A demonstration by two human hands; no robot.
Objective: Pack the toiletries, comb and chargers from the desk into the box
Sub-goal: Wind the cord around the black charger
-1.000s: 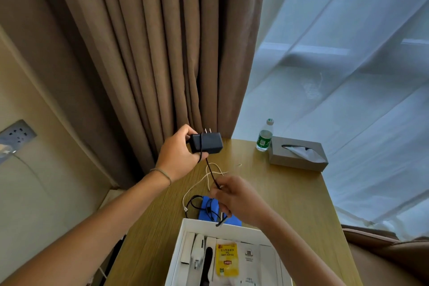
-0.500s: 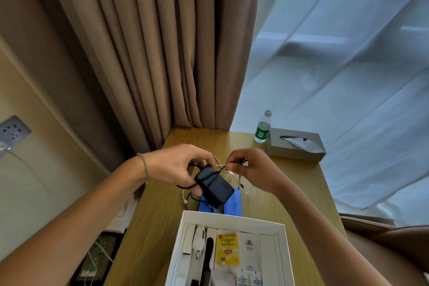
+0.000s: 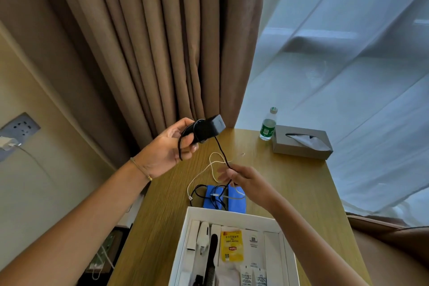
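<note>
Yellow sachet (image 3: 231, 248) in the box (image 3: 234, 214) seemingly reads "YELLOW LABEL TEA".

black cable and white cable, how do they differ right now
The black cable is held off the desk: it runs from the black charger in the left hand down to the right hand, which pinches it. The white cable is paler and lies loose on the desk, gripped by neither hand. Both are thin, and neither is in the box yet.
</note>
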